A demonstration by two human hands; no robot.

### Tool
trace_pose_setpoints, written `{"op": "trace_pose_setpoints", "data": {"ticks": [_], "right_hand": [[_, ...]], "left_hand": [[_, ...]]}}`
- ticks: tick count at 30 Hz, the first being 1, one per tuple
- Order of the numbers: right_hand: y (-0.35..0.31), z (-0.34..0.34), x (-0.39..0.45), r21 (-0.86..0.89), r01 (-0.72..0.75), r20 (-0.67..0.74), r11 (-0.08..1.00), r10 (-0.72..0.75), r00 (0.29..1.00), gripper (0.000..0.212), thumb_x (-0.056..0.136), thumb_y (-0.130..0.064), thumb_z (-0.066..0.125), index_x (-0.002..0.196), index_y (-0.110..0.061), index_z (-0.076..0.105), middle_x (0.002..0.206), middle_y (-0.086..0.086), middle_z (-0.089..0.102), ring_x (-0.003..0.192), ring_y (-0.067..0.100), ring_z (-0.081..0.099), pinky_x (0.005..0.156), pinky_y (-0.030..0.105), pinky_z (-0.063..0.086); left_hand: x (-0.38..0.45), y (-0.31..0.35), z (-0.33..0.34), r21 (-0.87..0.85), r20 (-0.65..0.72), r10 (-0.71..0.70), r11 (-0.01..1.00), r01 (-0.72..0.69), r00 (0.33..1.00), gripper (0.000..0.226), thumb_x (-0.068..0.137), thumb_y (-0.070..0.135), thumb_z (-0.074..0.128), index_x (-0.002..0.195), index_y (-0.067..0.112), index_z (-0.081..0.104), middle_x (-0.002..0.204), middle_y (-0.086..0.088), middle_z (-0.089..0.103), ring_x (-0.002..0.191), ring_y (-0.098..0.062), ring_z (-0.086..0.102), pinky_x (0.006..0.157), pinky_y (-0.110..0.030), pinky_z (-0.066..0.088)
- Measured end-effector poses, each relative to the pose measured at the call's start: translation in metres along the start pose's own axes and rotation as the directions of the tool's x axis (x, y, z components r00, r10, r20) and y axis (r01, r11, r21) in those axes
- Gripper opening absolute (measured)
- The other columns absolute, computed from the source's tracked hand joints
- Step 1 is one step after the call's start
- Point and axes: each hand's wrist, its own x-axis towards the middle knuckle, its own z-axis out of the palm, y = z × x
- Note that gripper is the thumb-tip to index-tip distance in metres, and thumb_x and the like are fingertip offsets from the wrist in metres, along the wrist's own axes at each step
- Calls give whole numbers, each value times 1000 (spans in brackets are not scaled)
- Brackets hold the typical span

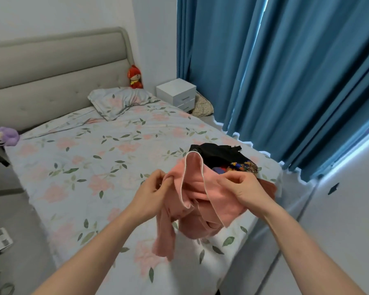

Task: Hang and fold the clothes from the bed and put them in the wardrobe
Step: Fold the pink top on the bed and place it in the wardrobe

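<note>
Holding a pink garment (pixel 202 196) above the near right of the bed (pixel 83 167), left hand (pixel 151 193) pinching its edge, right hand (pixel 246 188) gripping it. Dark clothes pile (pixel 219 155) just beyond. Blue curtains (pixel 285 81) right, white nightstand (pixel 176 93) far, pillow (pixel 119 101) by headboard (pixel 51 81).

One pink garment (pixel 200 194), one clothes pile (pixel 226 160), one pillow (pixel 119 101), two plush toys (pixel 134 77)
</note>
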Motion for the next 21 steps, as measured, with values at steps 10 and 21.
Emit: {"op": "trace_pose_setpoints", "data": {"ticks": [10,21], "right_hand": [[-44,74,-39,250,155,-126,956,-127,984,30,106,-28,59,97,-1,68,87,10,62,85,21,55,82,39,44],[-27,142,-47,384,26,51,923,-49,997,39,103,-30,58,100,9,62,93,14,61,90,24,55,81,37,45]], "left_hand": [[-57,-13,-59,0,140,-47,999,47,989,26,87,58,68,91,33,61,91,3,71,72,-12,66,70,-30,55],[-138,-149,-12,332,159,-463,857,395,872,22,95,10,60,75,17,56,76,3,68,74,-16,63,82,-42,53]]}}
